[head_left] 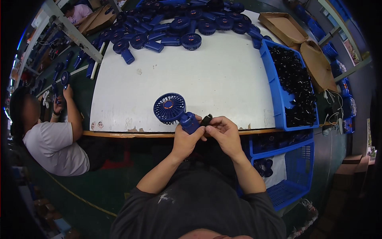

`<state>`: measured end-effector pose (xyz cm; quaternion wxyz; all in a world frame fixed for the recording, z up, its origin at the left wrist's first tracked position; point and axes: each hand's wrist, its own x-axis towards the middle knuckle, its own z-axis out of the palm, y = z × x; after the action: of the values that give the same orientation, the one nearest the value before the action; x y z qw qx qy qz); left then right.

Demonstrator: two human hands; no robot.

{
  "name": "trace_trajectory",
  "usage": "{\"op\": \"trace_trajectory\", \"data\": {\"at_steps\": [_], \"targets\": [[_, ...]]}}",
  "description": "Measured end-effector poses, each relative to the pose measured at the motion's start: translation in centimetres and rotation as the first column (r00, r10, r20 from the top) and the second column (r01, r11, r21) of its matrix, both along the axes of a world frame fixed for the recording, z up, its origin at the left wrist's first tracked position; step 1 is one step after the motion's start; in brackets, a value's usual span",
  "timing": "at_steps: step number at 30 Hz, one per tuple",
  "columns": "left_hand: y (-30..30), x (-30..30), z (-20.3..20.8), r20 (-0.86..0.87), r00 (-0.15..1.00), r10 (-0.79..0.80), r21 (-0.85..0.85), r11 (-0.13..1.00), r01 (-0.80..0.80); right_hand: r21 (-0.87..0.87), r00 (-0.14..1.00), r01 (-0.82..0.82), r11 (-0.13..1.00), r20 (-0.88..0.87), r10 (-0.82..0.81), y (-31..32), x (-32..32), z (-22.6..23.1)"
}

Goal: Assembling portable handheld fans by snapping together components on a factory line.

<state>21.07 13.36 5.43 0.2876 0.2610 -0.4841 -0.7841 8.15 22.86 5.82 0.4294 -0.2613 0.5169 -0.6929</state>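
Over the near edge of the white table, my left hand point(186, 141) is wrapped round the handle of a dark blue handheld fan point(169, 108). Its round, grilled head tilts up to the left and has an orange ring at its centre. Close beside the handle, my right hand point(225, 133) pinches a small black strap point(206, 119) between thumb and fingers. The strap's lower end is hidden by my fingertips, so I cannot tell whether it is joined to the fan.
A pile of blue handheld fans point(191, 41) covers the table's far side. At the right, a blue bin point(274, 85) holds many black straps, beside open cardboard boxes point(283, 28). Blue crates point(292, 191) stand below. A seated co-worker point(55, 147) at left holds another fan.
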Motion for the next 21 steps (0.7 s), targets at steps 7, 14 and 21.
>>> {"op": "trace_trajectory", "data": {"at_steps": [7, 14, 21], "targets": [[-0.6, 0.8, 0.2, -0.073, 0.976, -0.205, 0.110, 0.971, 0.212, -0.125, 0.648, 0.064, 0.990, -0.750, -0.136, -1.1, -0.9, 2.9], [-1.3, 1.3, 0.6, -0.307, 0.892, -0.331, 0.332, 0.841, 0.427, -0.016, 0.140, -0.177, 0.984, -0.990, 0.009, -2.4, -1.4, 5.3], [-0.3, -0.1, -0.2, -0.037, 0.981, -0.190, 0.090, 0.977, 0.193, -0.017, 0.215, 0.038, 0.999, -0.976, -0.024, -0.8, 2.7, 2.9]]}}
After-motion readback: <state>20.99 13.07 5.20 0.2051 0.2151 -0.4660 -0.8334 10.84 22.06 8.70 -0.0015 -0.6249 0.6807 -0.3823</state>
